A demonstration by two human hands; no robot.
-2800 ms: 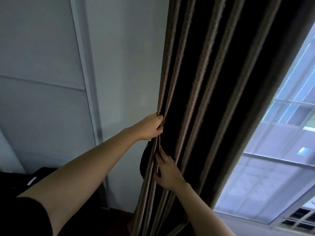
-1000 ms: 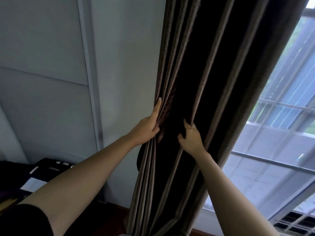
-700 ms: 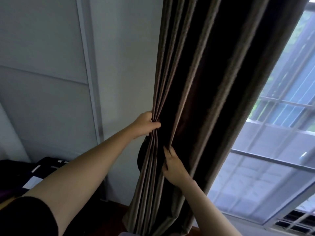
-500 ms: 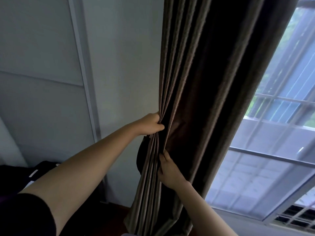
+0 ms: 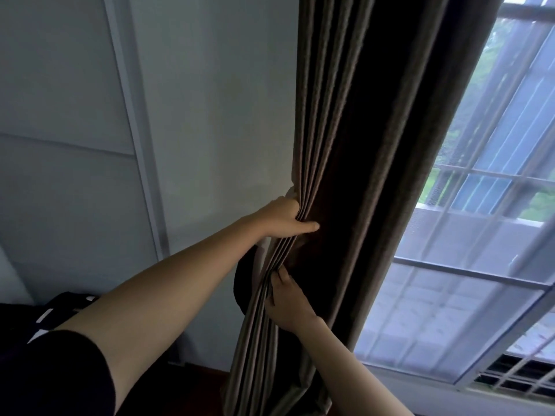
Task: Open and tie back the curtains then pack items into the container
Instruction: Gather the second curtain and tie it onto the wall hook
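Note:
A dark brown curtain [image 5: 369, 151] hangs gathered in pleats against the left side of the window. My left hand [image 5: 285, 219] grips the bunched left folds at mid height, thumb stretched across the front. Just below it my right hand [image 5: 285, 301] holds the same folds, its fingers tucked into the pleats. A dark looped piece [image 5: 244, 283] shows behind the curtain's left edge beside my hands; what it is cannot be told. No container is in view.
A pale wall with a white vertical trim strip [image 5: 135, 151] fills the left. The window [image 5: 480, 265] with outside bars is uncovered at right. A dark object with white marks [image 5: 57, 310] lies low at the left, by my left arm.
A second ago my right hand reached up to a fold further right; it has come down and left with that fold to the bunch. My left hand has closed round the gathered pleats.

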